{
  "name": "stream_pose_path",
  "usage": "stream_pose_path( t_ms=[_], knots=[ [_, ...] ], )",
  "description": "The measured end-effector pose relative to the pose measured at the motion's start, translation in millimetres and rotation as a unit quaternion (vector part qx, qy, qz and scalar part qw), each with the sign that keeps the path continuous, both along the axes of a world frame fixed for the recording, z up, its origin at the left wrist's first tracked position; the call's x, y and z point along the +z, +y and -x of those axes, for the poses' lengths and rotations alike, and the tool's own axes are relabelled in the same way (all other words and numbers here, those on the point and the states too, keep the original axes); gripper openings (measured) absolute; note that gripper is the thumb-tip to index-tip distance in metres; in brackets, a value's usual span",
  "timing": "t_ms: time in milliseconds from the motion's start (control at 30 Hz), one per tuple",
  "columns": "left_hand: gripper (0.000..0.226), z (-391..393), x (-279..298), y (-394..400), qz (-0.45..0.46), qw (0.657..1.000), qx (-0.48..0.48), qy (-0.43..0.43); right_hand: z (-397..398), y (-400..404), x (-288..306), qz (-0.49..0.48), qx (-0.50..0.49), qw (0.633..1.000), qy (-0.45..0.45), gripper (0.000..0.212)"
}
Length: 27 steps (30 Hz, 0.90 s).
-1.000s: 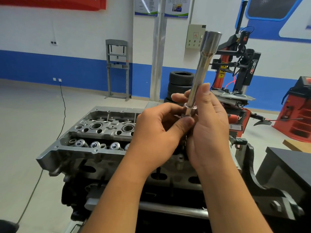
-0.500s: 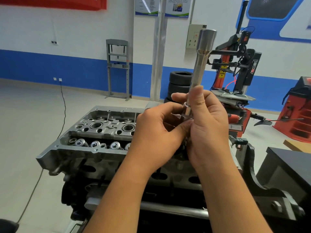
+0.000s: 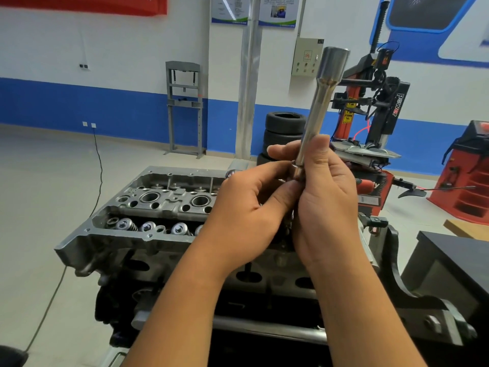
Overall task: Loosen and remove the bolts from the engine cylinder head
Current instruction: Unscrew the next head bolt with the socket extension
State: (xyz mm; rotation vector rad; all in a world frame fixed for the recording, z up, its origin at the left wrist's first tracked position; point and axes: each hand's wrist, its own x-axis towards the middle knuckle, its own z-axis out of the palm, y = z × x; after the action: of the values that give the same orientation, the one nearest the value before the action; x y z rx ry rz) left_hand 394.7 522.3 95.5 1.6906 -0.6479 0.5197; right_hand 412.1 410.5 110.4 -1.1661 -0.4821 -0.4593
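Note:
A long chrome deep socket (image 3: 321, 102) stands upright and slightly tilted in front of me, wide end up. My right hand (image 3: 325, 205) grips its lower shaft. My left hand (image 3: 247, 210) pinches at the socket's bottom end, where a small ring (image 3: 296, 168) shows; what lies below it is hidden by my fingers. Under both hands sits the grey engine cylinder head (image 3: 148, 207) with valve springs and open bores. No bolt can be made out.
The engine rests on a black stand (image 3: 412, 300). A dark bench (image 3: 460, 260) is at the right. Behind are stacked tyres (image 3: 284, 133), a tyre changer (image 3: 381, 102), a red machine (image 3: 471, 176), a grey press frame (image 3: 184, 107) and a floor cable (image 3: 98, 160).
The socket has tipped a little more upright and shifted slightly; my right thumb slid along its shaft. Both hands stay at the socket's lower end.

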Motion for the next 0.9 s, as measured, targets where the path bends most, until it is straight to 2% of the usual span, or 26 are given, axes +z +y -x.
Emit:
stream_pose_path(
  t_ms=[233,333,400,533,600,667,767,900],
  knots=[
    [0.023,-1.1,-2.8,-4.6,0.039,0.996,0.079,0.006,-0.6,-0.5,-0.3,-0.014,0.031,0.999,-0.002,0.039],
    [0.022,-0.1,-0.8,-2.6,0.02,0.999,0.043,0.004,-1.6,0.1,-1.1,-0.007,0.018,1.0,-0.004,0.046],
    [0.021,0.9,1.0,-0.9,0.012,1.0,0.011,0.009,-2.0,0.8,-0.5,-0.004,0.012,1.0,-0.001,0.043],
    [0.017,-0.5,-0.9,-2.2,0.045,0.998,0.041,0.009,-1.8,-0.4,-0.7,-0.011,0.04,0.999,0.006,0.036],
    [0.019,-1.4,-2.4,-3.2,0.049,0.997,0.066,0.0,-0.1,-1.3,0.4,-0.012,0.039,0.999,0.002,0.048],
    [0.021,-1.3,-1.5,-2.3,0.048,0.998,0.048,-0.001,-0.7,-0.9,0.1,-0.005,0.025,1.0,-0.008,0.054],
    [0.028,1.5,2.3,1.3,0.044,0.998,-0.027,0.023,-2.8,-0.6,-1.1,-0.007,0.013,1.0,-0.004,0.046],
    [0.02,1.0,1.5,0.9,0.044,0.999,0.017,0.022,-2.9,-0.3,-0.7,-0.023,0.031,0.999,0.004,0.043]
  ],
)
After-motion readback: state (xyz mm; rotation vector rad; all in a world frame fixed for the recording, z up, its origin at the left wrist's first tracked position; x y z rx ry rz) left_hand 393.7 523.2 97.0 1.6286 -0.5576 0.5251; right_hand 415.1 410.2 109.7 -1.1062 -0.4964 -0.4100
